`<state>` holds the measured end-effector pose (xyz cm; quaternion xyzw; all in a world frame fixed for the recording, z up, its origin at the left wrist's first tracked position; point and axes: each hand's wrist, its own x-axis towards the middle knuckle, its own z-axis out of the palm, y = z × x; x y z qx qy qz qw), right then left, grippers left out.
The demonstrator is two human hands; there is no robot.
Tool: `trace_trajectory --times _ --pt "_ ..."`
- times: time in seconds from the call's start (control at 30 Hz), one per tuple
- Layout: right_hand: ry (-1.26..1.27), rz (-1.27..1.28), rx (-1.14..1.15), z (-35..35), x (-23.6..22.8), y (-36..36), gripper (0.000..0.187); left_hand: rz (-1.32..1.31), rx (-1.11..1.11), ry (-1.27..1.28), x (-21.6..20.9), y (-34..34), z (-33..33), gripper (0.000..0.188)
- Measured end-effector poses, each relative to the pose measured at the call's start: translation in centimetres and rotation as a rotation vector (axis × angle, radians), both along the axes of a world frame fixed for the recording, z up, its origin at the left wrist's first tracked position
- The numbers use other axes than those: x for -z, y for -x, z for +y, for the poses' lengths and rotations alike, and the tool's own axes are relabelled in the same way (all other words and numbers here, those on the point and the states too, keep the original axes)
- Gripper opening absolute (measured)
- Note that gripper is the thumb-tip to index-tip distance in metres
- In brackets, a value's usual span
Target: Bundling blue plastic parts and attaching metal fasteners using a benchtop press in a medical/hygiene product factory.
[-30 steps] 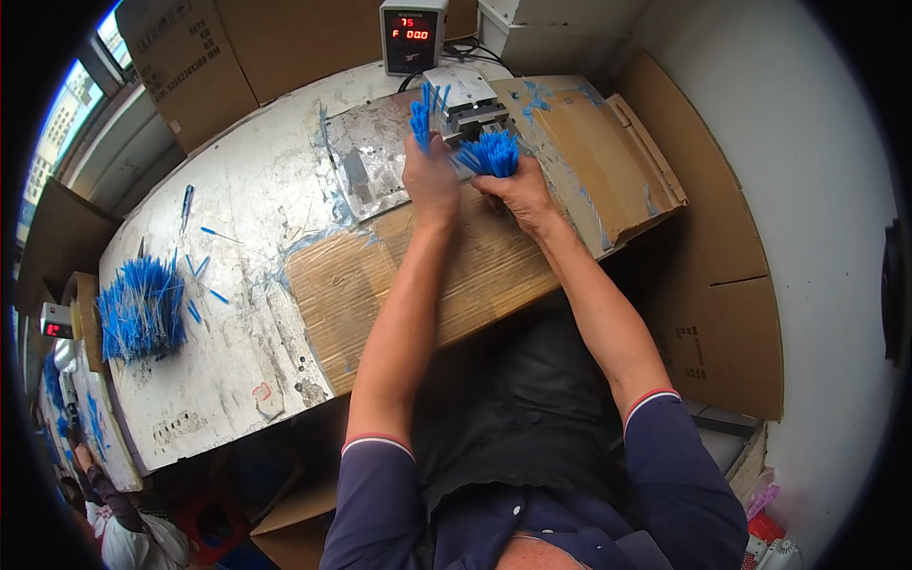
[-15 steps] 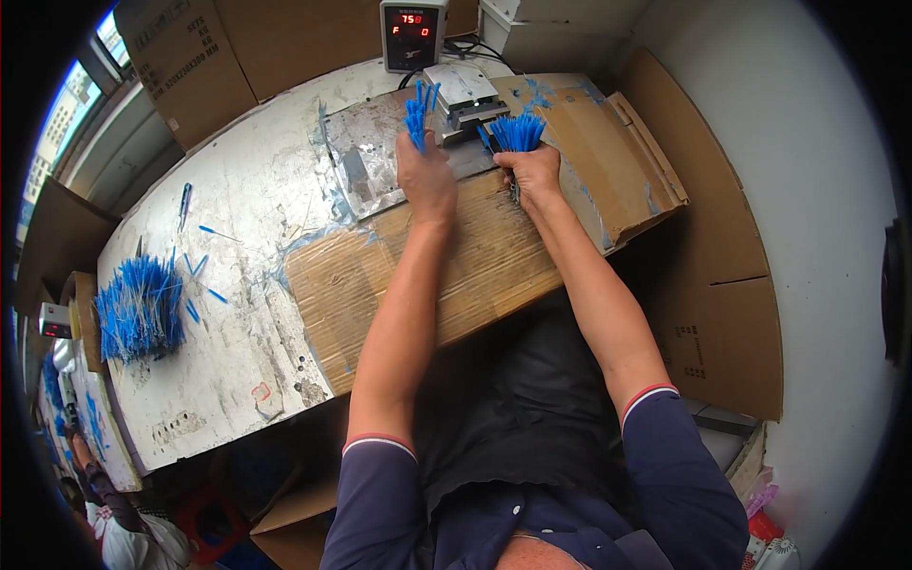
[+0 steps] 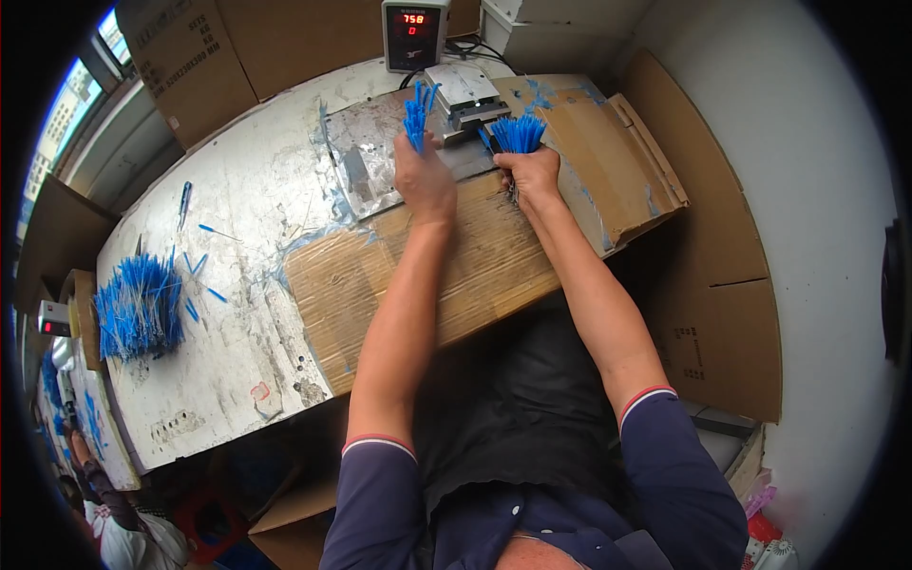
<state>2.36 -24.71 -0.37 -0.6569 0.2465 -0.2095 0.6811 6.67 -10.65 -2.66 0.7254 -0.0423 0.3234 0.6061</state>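
My left hand (image 3: 426, 180) is closed around a small bunch of thin blue-tipped wires (image 3: 416, 116), their blue ends pointing up and away from me. To its right, my right hand (image 3: 532, 175) grips a thicker bunch of blue-tipped wires (image 3: 519, 133), with thin pale strands hanging below the fist. That bunch sits close to the front of a small metal device (image 3: 467, 95) with a slot. A gap separates the two hands. Far to the left lies a large pile of blue-tipped wires (image 3: 141, 309).
A display box (image 3: 414, 36) with red digits stands behind the metal device. Cardboard (image 3: 418, 285) covers the table's near edge; a cardboard box (image 3: 608, 161) lies right. A dark blue pen (image 3: 184, 205) and loose blue pieces (image 3: 197, 264) rest left. Another person (image 3: 133, 532) sits at lower left.
Both hands stay almost in place; the left one shifts very slightly to the left. The red digits on the display box look different.
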Motion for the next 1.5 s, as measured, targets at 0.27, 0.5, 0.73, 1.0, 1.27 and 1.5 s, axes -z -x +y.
trace_trajectory --times 0.27,0.5,0.73,1.0,1.27,1.5 --pt "-0.095 -0.039 -0.037 -0.5 0.0 0.3 0.013 0.142 -0.057 -0.298 0.0 0.0 -0.2 0.014" --pt "-0.287 -0.085 -0.059 -0.6 -0.5 1.1 0.014 0.102 0.084 -0.360 0.5 0.0 0.0 0.012" --pt "-0.185 -0.094 0.046 -0.5 -0.8 1.2 0.014 0.097 0.079 -0.420 0.2 0.2 0.0 0.013" --pt "-0.189 0.049 -0.056 -0.2 -0.9 1.5 0.012 0.044 0.092 -0.566 0.4 0.1 -0.1 0.006" --pt "-0.037 0.098 0.003 0.3 -0.3 -0.5 0.015 0.054 0.040 -0.656 0.5 -0.1 0.5 0.010" --pt "0.075 0.103 0.049 1.0 0.4 -2.4 0.018 0.126 -0.020 -0.498 0.2 -0.3 0.8 0.007"
